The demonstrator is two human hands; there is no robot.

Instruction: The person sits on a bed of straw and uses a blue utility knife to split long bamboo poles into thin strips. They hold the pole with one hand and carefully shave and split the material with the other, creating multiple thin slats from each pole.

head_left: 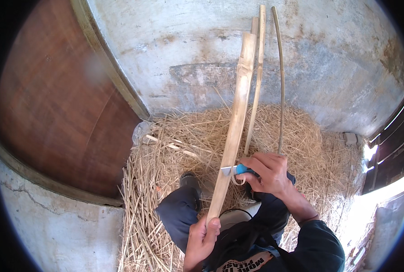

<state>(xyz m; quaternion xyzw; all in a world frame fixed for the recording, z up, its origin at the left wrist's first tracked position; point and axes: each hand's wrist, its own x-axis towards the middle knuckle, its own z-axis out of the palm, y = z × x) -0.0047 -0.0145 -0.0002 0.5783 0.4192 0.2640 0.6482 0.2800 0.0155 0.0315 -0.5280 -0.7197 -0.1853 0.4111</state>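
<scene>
A long split bamboo strip (236,118) slants up and away from my lap. Its lower end sits in my left hand (203,236), which is closed around it with the thumb on top. In my right hand (267,173) is a knife (243,169) with a blue handle, my fingers wrapped round it. The short blade (227,171) lies against the right edge of the bamboo, partway up from my left hand. A thin curled shaving (238,181) hangs just below the blade.
Thin bamboo strips (260,63) and a thin curved stick (281,77) lean on the grey wall (347,68) ahead. Shavings (297,127) cover the floor around my legs, thicker splinters (141,226) at the left. A brown door (66,104) stands on the left.
</scene>
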